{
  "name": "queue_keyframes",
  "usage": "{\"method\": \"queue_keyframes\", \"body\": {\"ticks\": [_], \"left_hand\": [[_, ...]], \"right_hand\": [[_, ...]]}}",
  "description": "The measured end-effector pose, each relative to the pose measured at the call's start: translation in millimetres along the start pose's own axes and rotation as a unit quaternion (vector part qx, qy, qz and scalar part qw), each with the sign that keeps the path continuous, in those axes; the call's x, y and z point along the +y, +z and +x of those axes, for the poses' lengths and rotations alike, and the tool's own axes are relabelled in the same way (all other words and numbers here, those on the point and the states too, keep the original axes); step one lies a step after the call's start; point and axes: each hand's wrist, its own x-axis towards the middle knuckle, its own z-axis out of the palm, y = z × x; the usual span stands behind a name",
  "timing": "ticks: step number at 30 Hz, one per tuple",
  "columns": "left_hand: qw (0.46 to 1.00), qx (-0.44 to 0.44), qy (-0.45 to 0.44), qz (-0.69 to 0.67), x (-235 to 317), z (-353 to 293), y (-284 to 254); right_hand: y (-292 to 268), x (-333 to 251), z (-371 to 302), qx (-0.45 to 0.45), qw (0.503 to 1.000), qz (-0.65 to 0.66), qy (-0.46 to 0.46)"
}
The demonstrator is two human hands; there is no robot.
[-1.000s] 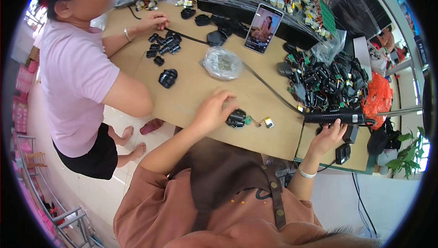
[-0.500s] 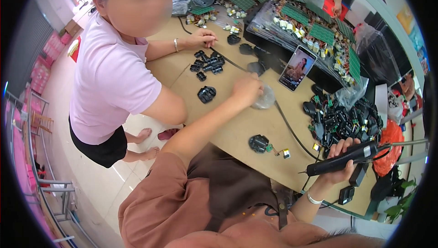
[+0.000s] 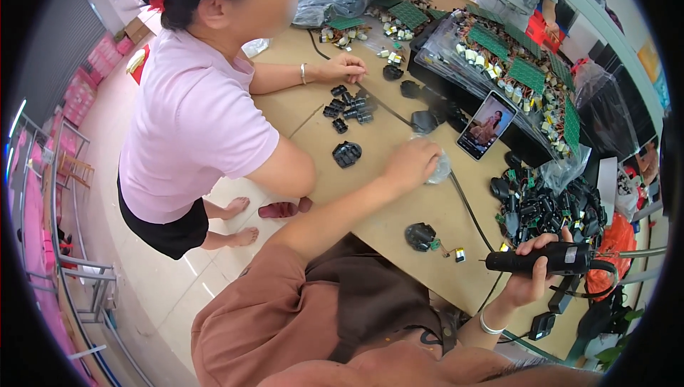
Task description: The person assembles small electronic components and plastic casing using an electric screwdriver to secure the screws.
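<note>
The left hand's (image 3: 413, 164) fingers curl over a clear bag (image 3: 442, 170); I cannot tell what they pinch. The right hand's (image 3: 529, 281) fingers wrap closed around a black screwdriver (image 3: 570, 258). Bare bench (image 3: 381, 210) separates the left fingers from a black casing (image 3: 420, 236) near the front edge, where those fingers were a second ago.
</note>
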Motion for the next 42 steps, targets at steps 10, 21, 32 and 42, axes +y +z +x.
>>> {"method": "queue_keyframes", "body": {"ticks": [10, 21, 32, 42], "left_hand": [[0.937, -0.196, -0.066, -0.281, 84.0, -64.5, -14.0], [0.797, -0.241, -0.231, -0.504, 91.3, -93.7, -6.9], [0.765, -0.279, -0.235, -0.531, 87.6, -100.5, -1.5], [0.794, -0.256, -0.219, -0.506, 100.2, -104.9, -1.5]], "right_hand": [[26.9, 6.3, -15.6, 0.085, 0.991, 0.063, -0.081], [30.5, 4.1, -22.7, 0.038, 0.988, 0.112, -0.095], [31.1, 5.0, -26.5, 0.032, 0.990, 0.119, -0.074], [34.0, 1.0, -28.0, 0.040, 0.994, 0.089, -0.043]]}}
